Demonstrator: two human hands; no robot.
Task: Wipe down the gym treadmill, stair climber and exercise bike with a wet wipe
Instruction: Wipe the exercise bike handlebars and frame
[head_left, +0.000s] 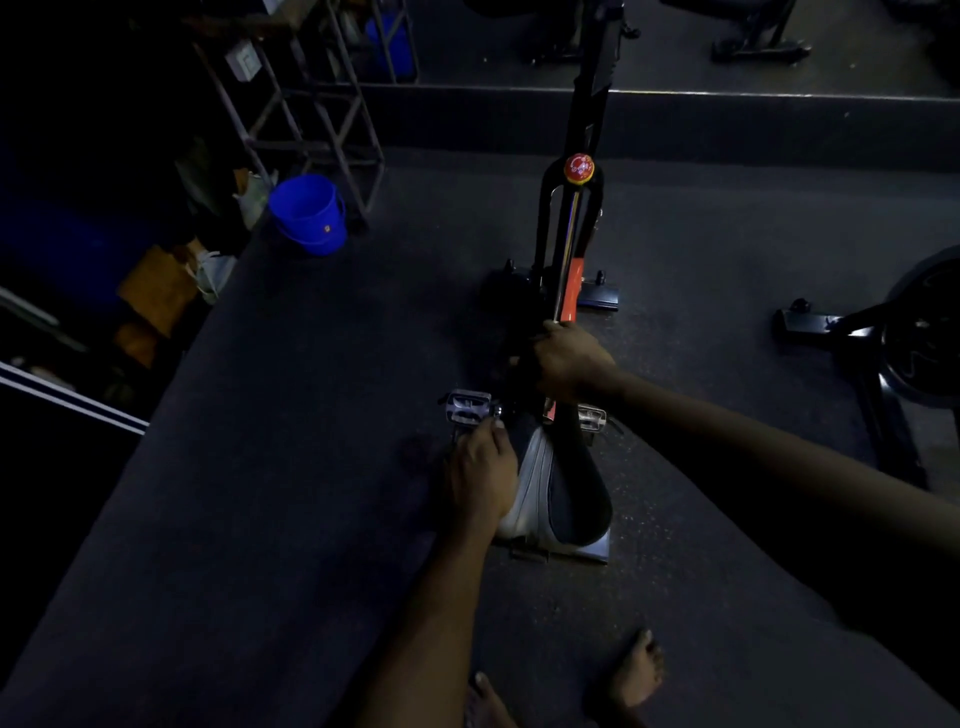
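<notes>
Bare feet stood on the dark rubber gym floor directly behind the black and orange exercise bike, which was viewed from above its black padded saddle.

**Hand state.** The right hand was wrapped round the bike's frame tube just ahead of the saddle. The left hand lay against the bike's left flank, fingers curled, fingertips beside the silver metal left pedal. No wet wipe could be made out; the lighting was too dim to tell whether the left hand pinched one or held nothing.

**Step in hand (judgement).** The bike's lower frame and pedal zone appeared to be under treatment.
1. Brace the frame with the right hand so that the bike does not rock.
2. Work the wipe along the crank and round the pedal cage, where grime tends to collect.
3. Treat the matching right pedal, the saddle and the round red resistance knob on the bike's front post.

**Surroundings.** A blue plastic bucket stood well to the left of the bike, at the foot of a grey metal rack. A second black exercise machine stood to the right of the bike. A raised floor ledge ran across beyond the bike.

**Obstructions (judgement).** The pedal may swing when pushed, and the poor light hid residue.
</notes>
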